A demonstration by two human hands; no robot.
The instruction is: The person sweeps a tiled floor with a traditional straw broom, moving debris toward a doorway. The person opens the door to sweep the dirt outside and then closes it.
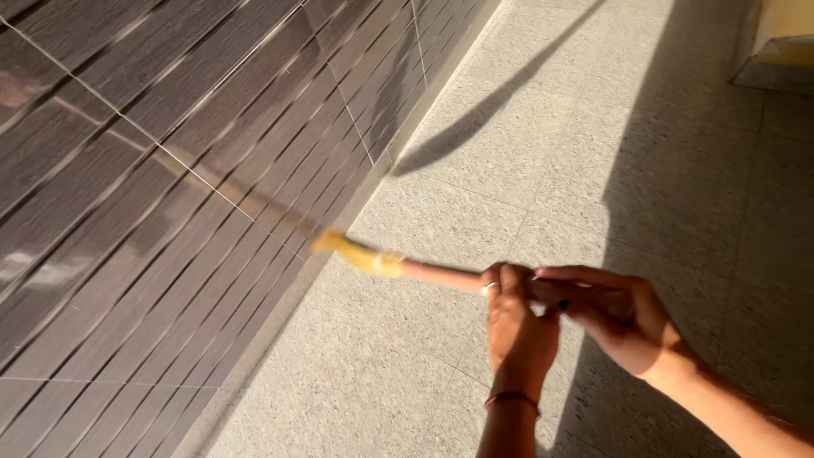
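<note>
- A long stick-like handle (pixel 441 273), pinkish-brown with a yellow wrapped section (pixel 373 259) toward its far-left end, is held by both hands in the middle right of the scene.
- The handle's long axis is seen to run nearly level, from the hands on the right out leftward and slightly farther, to the foot of the dark tiled wall (pixel 153 195).
- Its tip is blurred where the wall meets the speckled stone floor (pixel 475 187); what is fixed there cannot be told.
- The left hand (pixel 517 326) is placed nearer the tip; its fingers are wrapped over the handle from above, clamped on it, and a ring and a thin wrist band are worn.
- The right hand (pixel 615 318) is set just behind, touching the left, with its fingers closed around the handle's rear end.
- The left forearm rises from the near edge almost upright; the right forearm comes in from the near right corner.
- A long narrow shadow (pixel 492 102) is cast across the sunlit floor farther off.
</note>
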